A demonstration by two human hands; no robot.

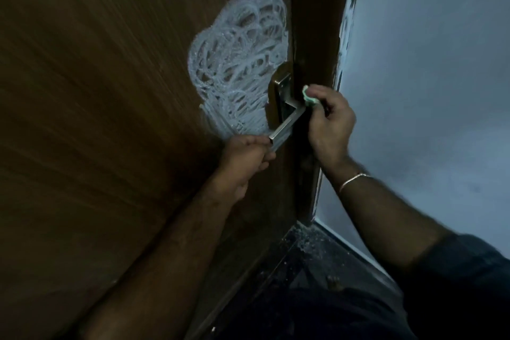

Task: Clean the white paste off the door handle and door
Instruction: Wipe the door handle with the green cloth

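Wiping the door handle's base

Left hand [244, 159] grips door handle [287, 119]; right hand [329, 120] pinches green cloth [309, 96]. Next, likely: white paste [237, 63] at 10 o'clock.

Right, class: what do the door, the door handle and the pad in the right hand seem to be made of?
Door: wood or wood-look laminate, brown with a streaky grain, matt.
Door handle: metal, brushed or satin, catching pale highlights.
Pad pinched in the right hand: probably sponge or cloth, green and white; too small to tell.
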